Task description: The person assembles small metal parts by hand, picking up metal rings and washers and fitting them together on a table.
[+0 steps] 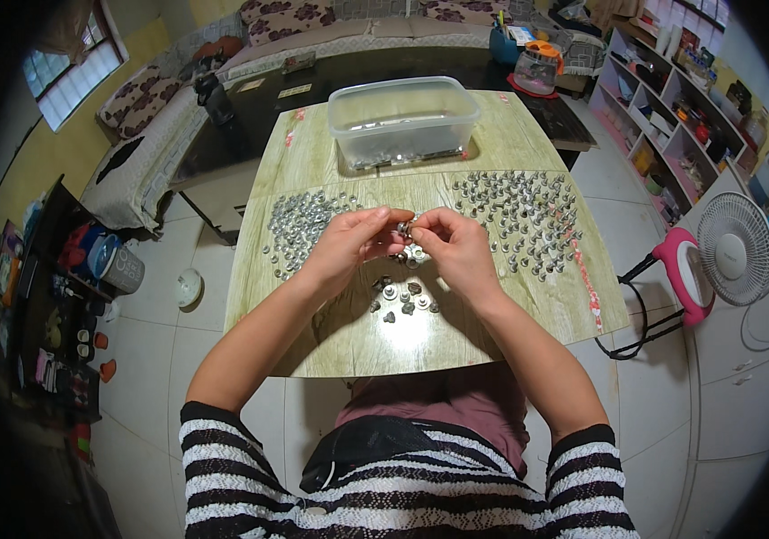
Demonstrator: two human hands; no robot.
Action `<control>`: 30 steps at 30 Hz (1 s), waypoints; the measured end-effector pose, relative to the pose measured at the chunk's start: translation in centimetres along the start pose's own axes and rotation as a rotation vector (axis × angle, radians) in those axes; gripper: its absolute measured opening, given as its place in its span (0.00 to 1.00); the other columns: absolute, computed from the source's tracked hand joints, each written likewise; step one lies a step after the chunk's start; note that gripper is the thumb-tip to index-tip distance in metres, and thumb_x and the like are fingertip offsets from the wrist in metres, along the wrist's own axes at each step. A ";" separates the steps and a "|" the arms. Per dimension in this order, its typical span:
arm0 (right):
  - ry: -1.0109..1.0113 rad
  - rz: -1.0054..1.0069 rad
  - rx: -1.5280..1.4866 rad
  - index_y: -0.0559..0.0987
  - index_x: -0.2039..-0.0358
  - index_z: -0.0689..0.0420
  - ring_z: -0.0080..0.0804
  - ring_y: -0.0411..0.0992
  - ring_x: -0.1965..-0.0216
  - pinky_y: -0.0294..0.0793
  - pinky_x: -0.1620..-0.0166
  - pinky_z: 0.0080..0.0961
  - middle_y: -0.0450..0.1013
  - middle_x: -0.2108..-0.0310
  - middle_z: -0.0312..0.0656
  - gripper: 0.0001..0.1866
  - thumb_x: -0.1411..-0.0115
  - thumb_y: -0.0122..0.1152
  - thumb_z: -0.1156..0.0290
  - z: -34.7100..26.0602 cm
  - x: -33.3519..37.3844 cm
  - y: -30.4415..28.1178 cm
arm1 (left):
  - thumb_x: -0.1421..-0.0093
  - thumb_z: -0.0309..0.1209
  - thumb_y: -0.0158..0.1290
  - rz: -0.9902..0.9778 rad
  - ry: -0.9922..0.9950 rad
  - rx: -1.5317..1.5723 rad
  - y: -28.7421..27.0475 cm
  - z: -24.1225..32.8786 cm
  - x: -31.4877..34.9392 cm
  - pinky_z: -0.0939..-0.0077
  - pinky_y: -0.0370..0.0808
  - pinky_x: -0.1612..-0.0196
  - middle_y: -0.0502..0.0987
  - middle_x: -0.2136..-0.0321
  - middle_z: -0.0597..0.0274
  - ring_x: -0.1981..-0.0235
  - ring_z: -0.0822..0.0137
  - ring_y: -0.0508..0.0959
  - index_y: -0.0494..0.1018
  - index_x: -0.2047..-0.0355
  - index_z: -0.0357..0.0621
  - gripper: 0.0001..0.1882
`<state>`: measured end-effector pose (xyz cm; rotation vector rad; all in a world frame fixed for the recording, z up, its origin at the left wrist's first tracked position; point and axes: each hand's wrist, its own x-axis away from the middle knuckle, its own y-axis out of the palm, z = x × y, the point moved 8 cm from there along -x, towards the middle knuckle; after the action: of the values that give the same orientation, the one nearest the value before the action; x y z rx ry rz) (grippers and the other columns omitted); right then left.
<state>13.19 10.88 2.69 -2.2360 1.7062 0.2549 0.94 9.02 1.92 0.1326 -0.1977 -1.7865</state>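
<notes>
Over the middle of the table, my left hand (357, 241) and my right hand (458, 247) meet, fingers pinched round a small shiny metal piece (405, 229). Fingers cover most of it, so its kind does not show. To the left lies a spread of small round shiny pieces (299, 225), silvery or clear. A wide scatter of small metal pieces with upright stems (521, 211) covers the right side. Below my hands sit a few similar stemmed pieces (391, 293) among dark irregular lumps (390, 317). More pieces show partly under my fingers.
A clear plastic tub (402, 126) stands at the table's far side, with a few bits in its bottom. Behind it is a dark long table (349, 72) carrying a jug (537, 72) and a black bottle (213, 99). A white fan (733, 247) stands right, beside a pink-topped stool (685, 277).
</notes>
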 end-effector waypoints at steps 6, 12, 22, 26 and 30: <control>0.023 0.015 -0.033 0.74 0.75 0.63 0.20 0.67 0.80 0.67 0.75 0.17 0.71 0.81 0.38 0.04 0.51 0.56 0.75 0.6 0.1 -0.3 | 0.39 0.36 0.37 0.009 -0.106 0.070 -0.7 -1.1 0.0 0.82 0.72 0.60 0.71 0.63 0.54 0.64 0.73 0.72 0.62 0.53 0.31 0.20; 0.047 0.058 -0.032 0.75 0.75 0.63 0.19 0.67 0.79 0.67 0.74 0.16 0.71 0.81 0.37 0.04 0.51 0.56 0.75 1.3 0.0 -0.9 | 0.38 0.36 0.36 0.023 0.000 0.152 0.7 0.1 0.2 0.83 0.70 0.56 0.69 0.58 0.55 0.61 0.73 0.72 0.61 0.53 0.31 0.21; 0.070 0.025 -0.074 0.74 0.75 0.63 0.19 0.67 0.78 0.66 0.73 0.16 0.71 0.81 0.36 0.04 0.51 0.55 0.76 1.3 0.2 -0.7 | 0.45 0.28 0.49 0.071 -0.053 0.088 0.2 -1.4 -0.1 0.83 0.70 0.58 0.72 0.63 0.59 0.64 0.74 0.72 0.67 0.56 0.35 0.16; 0.075 0.020 -0.085 0.74 0.74 0.63 0.19 0.67 0.78 0.66 0.73 0.16 0.71 0.81 0.36 0.04 0.51 0.55 0.75 1.2 0.3 -0.5 | 0.41 0.33 0.44 0.108 -0.140 0.061 -0.6 -2.7 -0.5 0.83 0.70 0.60 0.72 0.64 0.59 0.67 0.75 0.72 0.66 0.57 0.36 0.16; 0.089 0.039 -0.073 0.74 0.75 0.63 0.18 0.67 0.79 0.66 0.74 0.16 0.71 0.81 0.36 0.04 0.51 0.55 0.75 1.8 0.3 -0.7 | 0.40 0.33 0.41 0.100 -0.043 0.185 0.5 -1.3 -0.2 0.83 0.71 0.61 0.72 0.64 0.57 0.66 0.74 0.72 0.65 0.55 0.35 0.16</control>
<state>14.03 11.39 1.01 -2.2996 1.8157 0.2332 1.72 8.98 0.73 0.2134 -0.3942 -1.6702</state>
